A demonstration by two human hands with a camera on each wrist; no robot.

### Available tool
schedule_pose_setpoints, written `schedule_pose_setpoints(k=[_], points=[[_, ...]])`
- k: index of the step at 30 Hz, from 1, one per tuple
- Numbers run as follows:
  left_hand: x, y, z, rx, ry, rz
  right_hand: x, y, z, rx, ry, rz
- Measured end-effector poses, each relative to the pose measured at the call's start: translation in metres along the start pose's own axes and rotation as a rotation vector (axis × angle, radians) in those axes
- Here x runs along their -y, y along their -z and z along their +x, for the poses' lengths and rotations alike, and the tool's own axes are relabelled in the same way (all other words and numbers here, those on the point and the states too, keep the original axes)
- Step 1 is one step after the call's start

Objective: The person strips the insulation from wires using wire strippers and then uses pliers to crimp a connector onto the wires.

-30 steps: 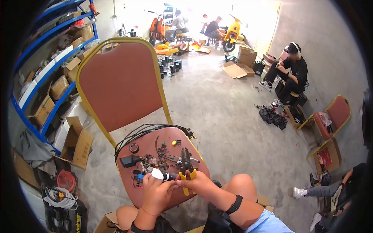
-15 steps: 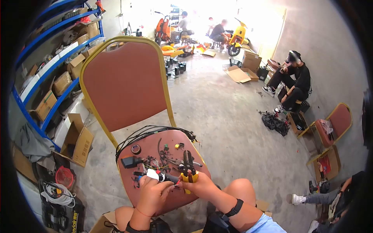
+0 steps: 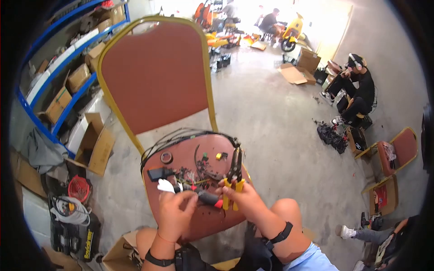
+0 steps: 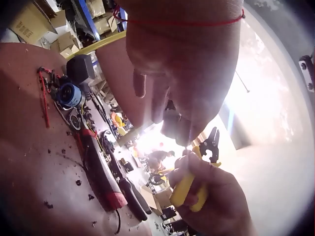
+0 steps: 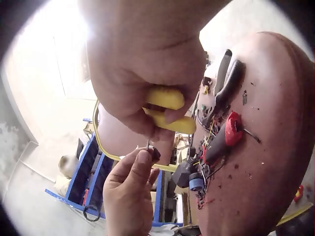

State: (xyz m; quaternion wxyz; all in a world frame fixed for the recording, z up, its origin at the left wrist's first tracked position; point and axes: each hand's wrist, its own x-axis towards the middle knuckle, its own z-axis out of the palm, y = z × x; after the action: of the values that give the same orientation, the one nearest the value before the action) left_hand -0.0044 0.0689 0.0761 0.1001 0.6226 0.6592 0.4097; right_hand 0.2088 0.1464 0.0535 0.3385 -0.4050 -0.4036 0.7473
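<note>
My right hand [image 3: 246,198] grips yellow-handled pliers [image 3: 234,176], their black jaws pointing up and away over the chair seat [image 3: 199,221]. In the right wrist view, my left hand [image 5: 130,189] pinches a small dark piece [image 5: 156,154] with a thin pale end, just below the right hand's fingertips. The left wrist view has my left hand [image 4: 182,64] above the right hand [image 4: 216,201], their fingertips close together. A black tool handle with a red end [image 3: 210,198] lies on the seat below both hands.
Black cables [image 3: 181,135] curve along the seat's back edge. A tape roll [image 3: 166,157], loose wires and small parts lie on the seat. Blue shelving [image 3: 58,67] stands left; a person in black [image 3: 361,88] sits at right, near another chair [image 3: 402,151].
The head view has shifted, so the chair and room appear higher and further right. The pliers now stand more clearly upright, and the left hand has moved slightly apart from the right.
</note>
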Motion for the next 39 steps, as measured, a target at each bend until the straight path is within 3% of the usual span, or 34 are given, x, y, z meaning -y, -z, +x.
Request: schedule_pose_setpoints(k=[3,7,13,39], points=[[-0.004,0.006,0.003,-0.07,0.165,-0.13,0.016,-0.003,-0.007,0.085,-0.181,-0.094],[-0.006,0.003,0.002,-0.127,0.112,-0.124,0.002,-0.011,-0.016,0.184,-0.206,-0.188],[-0.007,0.0,0.002,-0.11,0.054,-0.12,-0.006,-0.013,-0.014,0.355,-0.026,-0.252],[-0.01,-0.002,0.001,-0.102,-0.012,-0.131,-0.015,-0.016,-0.019,0.269,0.13,-0.587]])
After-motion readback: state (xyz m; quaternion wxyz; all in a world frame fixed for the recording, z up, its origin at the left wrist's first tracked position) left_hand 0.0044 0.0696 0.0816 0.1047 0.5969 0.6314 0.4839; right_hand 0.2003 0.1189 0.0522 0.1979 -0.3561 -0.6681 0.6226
